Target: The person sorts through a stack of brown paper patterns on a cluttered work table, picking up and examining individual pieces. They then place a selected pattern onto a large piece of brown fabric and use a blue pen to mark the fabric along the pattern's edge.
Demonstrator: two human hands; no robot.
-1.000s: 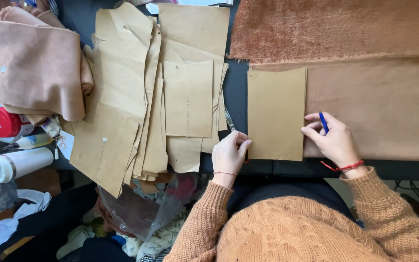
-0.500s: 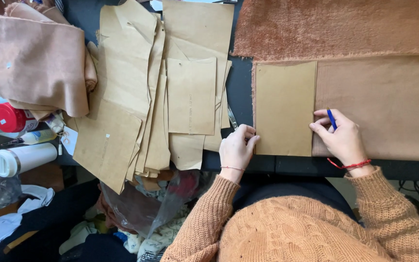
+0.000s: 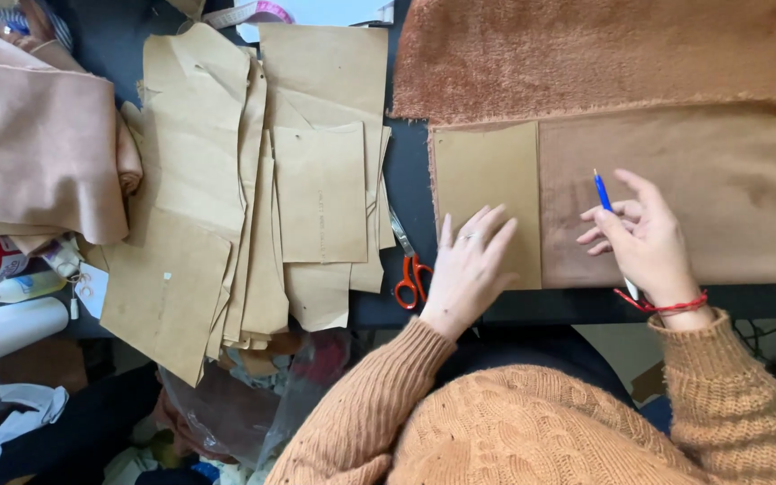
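A left hand [image 3: 469,269] lies flat, fingers spread, on the lower edge of a brown paper pattern piece [image 3: 487,193] resting on tan fabric [image 3: 693,198]. The right hand [image 3: 644,238] hovers just right of the piece, fingers pinching a blue pen [image 3: 602,191], its tip apparently off the cloth. Orange-handled scissors [image 3: 410,274] lie just left.

**Where everything lies around my hands**

My left hand [image 3: 471,269] rests flat on the rectangular brown paper pattern piece [image 3: 487,193], which lies on the left end of the tan suede-like fabric [image 3: 711,198]. My right hand [image 3: 644,242] sits to its right, over that fabric, fingers [image 3: 605,235] around a blue pen [image 3: 602,190]. Behind the fabric lies the rust plush fabric [image 3: 604,54]. Left of the pattern piece, on the dark surface [image 3: 410,171], lie orange-handled scissors [image 3: 409,274]; further left, a pile of brown paper pattern pieces [image 3: 253,198].
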